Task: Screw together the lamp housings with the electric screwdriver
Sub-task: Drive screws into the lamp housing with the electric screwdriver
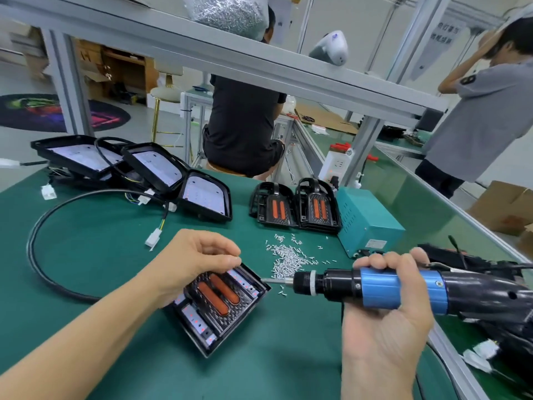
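Left hand (199,255) curled palm-down; right hand (386,295) gripping.

Both forearms bare, no sleeves in view; left hand (199,255), right hand (386,307) ungloved, no rings.

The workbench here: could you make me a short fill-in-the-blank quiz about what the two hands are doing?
1. The right hand grips the electric ____.
2. The left hand rests on the lamp housing, which shows two ____ strips.
3. Loose screws lie on the ____ mat.

Missing words: screwdriver; orange; green
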Demonstrator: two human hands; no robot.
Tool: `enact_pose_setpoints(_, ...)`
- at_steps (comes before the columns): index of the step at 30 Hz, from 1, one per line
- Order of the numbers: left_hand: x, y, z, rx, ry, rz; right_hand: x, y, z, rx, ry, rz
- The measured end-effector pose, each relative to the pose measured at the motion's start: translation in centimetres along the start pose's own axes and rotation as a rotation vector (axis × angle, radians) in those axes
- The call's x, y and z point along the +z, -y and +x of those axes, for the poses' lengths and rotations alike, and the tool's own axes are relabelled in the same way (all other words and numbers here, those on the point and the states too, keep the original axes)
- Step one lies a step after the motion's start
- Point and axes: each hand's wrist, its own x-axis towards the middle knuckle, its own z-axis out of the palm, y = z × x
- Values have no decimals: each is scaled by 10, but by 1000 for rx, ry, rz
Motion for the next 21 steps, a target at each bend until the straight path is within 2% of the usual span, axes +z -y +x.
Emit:
enact_pose_setpoints(4,-14,4,-26,-21,-49,-119,19,-13,-7,63,53,31)
enact_pose_setpoints(11,-22,7,-45,30,-97,-168,48,-33,-23,114,178,-13)
enact_pose_setpoints(21,-28,11,-56,53,-123,-211,60,-45,-29,108,204,-69)
